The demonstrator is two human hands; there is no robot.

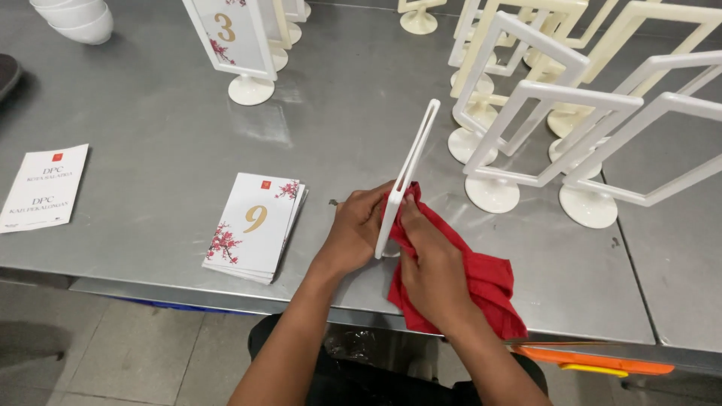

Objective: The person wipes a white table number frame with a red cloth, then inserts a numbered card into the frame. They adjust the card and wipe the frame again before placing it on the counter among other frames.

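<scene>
Steel counter [150, 143] fills the head view, bearing empty white frame stands [526, 143] and a stack of flowered cards [256, 225]. Left hand [357, 233] has its grip clamped on a white frame [410, 169] held edge-on; right hand [432, 271] presses a red cloth [489, 286] against its lower edge.

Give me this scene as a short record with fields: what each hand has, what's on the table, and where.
left hand: grips the white frame stand, held edge-on above the table
right hand: presses a red cloth against the frame's lower edge
surface: steel table
left of the hands: stack of cards with blossom print
far left: white leaflet
right side: cluster of empty white frame stands
far edge: one frame stand holding a card; white bowls in the corner
</scene>
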